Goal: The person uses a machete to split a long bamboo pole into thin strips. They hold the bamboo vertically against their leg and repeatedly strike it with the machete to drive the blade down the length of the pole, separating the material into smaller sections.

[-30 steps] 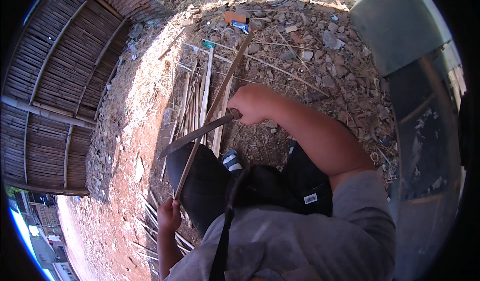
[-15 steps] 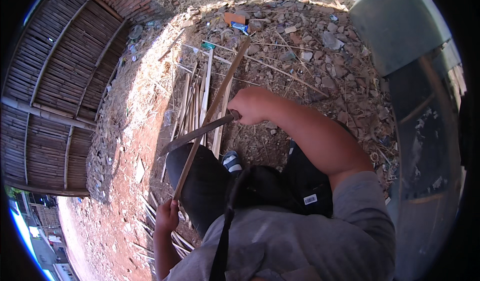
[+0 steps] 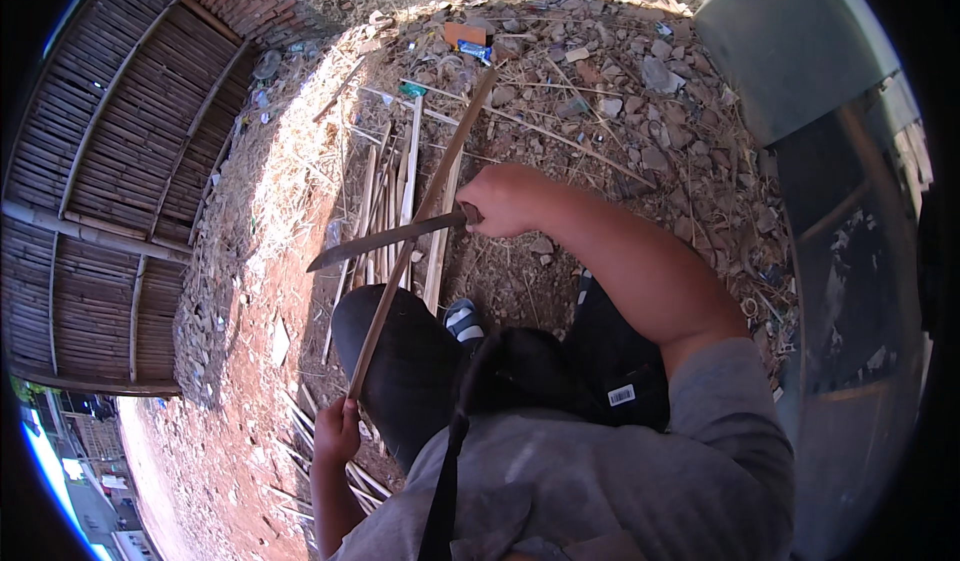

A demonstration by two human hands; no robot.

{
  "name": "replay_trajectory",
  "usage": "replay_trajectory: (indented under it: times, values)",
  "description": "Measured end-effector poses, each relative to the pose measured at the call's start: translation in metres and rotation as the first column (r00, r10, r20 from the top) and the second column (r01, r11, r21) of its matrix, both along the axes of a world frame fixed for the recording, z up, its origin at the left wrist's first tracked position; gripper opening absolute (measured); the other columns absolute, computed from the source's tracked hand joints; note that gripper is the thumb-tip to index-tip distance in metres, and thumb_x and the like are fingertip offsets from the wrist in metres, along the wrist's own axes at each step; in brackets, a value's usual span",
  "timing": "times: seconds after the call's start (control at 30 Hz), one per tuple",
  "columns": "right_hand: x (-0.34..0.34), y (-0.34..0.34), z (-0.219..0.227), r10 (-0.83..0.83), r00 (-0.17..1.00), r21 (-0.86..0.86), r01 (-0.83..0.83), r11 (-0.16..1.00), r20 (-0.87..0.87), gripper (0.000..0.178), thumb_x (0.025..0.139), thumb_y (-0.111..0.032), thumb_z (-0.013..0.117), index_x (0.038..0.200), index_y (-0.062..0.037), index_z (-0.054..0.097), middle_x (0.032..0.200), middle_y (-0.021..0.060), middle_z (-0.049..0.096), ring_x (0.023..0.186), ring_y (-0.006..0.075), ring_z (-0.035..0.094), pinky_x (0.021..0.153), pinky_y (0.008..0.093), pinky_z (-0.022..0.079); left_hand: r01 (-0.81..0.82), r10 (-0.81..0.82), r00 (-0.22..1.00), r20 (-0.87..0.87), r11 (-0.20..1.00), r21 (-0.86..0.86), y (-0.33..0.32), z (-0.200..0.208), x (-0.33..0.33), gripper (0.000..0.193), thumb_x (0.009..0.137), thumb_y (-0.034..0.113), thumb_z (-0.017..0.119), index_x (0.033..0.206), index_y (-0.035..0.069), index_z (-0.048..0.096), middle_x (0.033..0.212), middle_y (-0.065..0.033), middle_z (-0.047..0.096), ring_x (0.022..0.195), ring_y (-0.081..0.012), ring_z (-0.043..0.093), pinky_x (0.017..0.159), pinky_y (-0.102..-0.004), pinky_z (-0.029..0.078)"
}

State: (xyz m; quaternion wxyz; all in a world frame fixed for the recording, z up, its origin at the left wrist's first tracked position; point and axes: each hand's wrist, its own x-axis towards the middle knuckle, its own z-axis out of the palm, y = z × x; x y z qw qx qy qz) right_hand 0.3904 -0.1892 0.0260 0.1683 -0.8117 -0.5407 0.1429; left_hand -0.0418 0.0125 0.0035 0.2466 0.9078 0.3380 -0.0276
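A seated or squatting person is looking down at their own two hands. The left hand (image 3: 337, 429), low and left of the body, is closing its fingers around the lower end of a long, thin wooden strip (image 3: 386, 306). That strip is slanting up and to the right, passing over the left thigh of the black trousers (image 3: 400, 361) and reaching out beyond the right hand. The right hand (image 3: 497, 201), ahead of the body, is gripping the handle end of a long dark blade (image 3: 370, 243) in a fist, which is hiding most of the handle. The blade is pointing left and crossing the strip near its middle; whether the two are touching, I cannot tell. Beneath them, several pale strips (image 3: 411, 161) are lying roughly side by side on the ground, and more cut strips (image 3: 370, 481) are lying beside the left forearm. A striped sandal (image 3: 463, 323) is showing between the knees. Stony rubble (image 3: 650, 141) is spreading ahead, with a blue wrapper (image 3: 475, 51) lying on it. A slatted wall (image 3: 120, 161) is standing at left, and a grey-green panel (image 3: 800, 51) is standing at right.
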Motion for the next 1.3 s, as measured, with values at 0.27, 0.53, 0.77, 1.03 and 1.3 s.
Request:
replay_trajectory:
  times: [0.27,0.53,0.77,1.03,1.3]
  values:
    - [0.038,-0.002,-0.016,-0.137,0.978,-0.014,0.137,0.991,-0.155,0.027,0.083,-0.032,0.073,0.097,-0.0085,0.071,0.094,0.0132,0.07,0.093,0.0341,0.069,0.082,0.0463,0.054,-0.08,0.088,0.995,0.039,0.984,-0.162,0.006,-0.014,-0.008,0.05,0.105,0.038,0.045,0.079,-0.003,0.058,0.061,-0.0151,0.056,0.058,-0.0247,0.056,0.059,-0.0411,0.045]
    - [0.013,-0.007,-0.007,-0.057,0.997,0.021,0.058,0.998,-0.045,0.023,0.079,-0.027,0.072,0.094,-0.0106,0.071,0.091,0.013,0.07,0.091,0.0346,0.069,0.08,0.0474,0.055,0.06,-0.065,0.997,0.042,0.991,0.119,-0.001,-0.008,-0.002,0.044,0.104,0.034,0.046,0.077,0.0,0.055,0.063,-0.0229,0.056,0.062,-0.0445,0.059,0.058,-0.0503,0.044]
    - [0.03,0.0,-0.01,-0.022,0.993,-0.02,0.02,1.0,-0.114,0.027,0.074,-0.024,0.069,0.096,-0.0101,0.071,0.094,0.0128,0.071,0.09,0.0351,0.068,0.08,0.0476,0.055,0.064,-0.082,0.994,0.075,0.975,0.215,-0.002,-0.019,-0.007,0.041,0.103,0.031,0.047,0.076,0.001,0.054,0.062,-0.0236,0.055,0.063,-0.0468,0.058,0.056,-0.0526,0.041]
    - [0.032,-0.013,-0.011,-0.14,0.988,-0.065,0.135,0.989,-0.072,0.029,0.075,-0.026,0.071,0.098,-0.0089,0.071,0.095,0.0142,0.071,0.091,0.0348,0.069,0.08,0.0461,0.055,0.032,-0.03,0.999,-0.011,0.989,0.147,-0.007,0.003,0.005,0.042,0.103,0.033,0.047,0.078,0.0,0.055,0.063,-0.0236,0.057,0.065,-0.0462,0.06,0.059,-0.052,0.044]
    - [0.023,0.005,-0.01,-0.002,0.994,-0.115,-0.011,0.993,-0.109,0.03,0.074,-0.025,0.068,0.099,-0.0086,0.071,0.099,0.0155,0.07,0.096,0.0355,0.068,0.083,0.0464,0.055,0.035,-0.041,0.998,0.039,0.989,0.146,-0.003,-0.006,-0.003,0.04,0.103,0.031,0.048,0.078,0.0,0.056,0.063,-0.0232,0.057,0.064,-0.046,0.06,0.058,-0.0511,0.044]
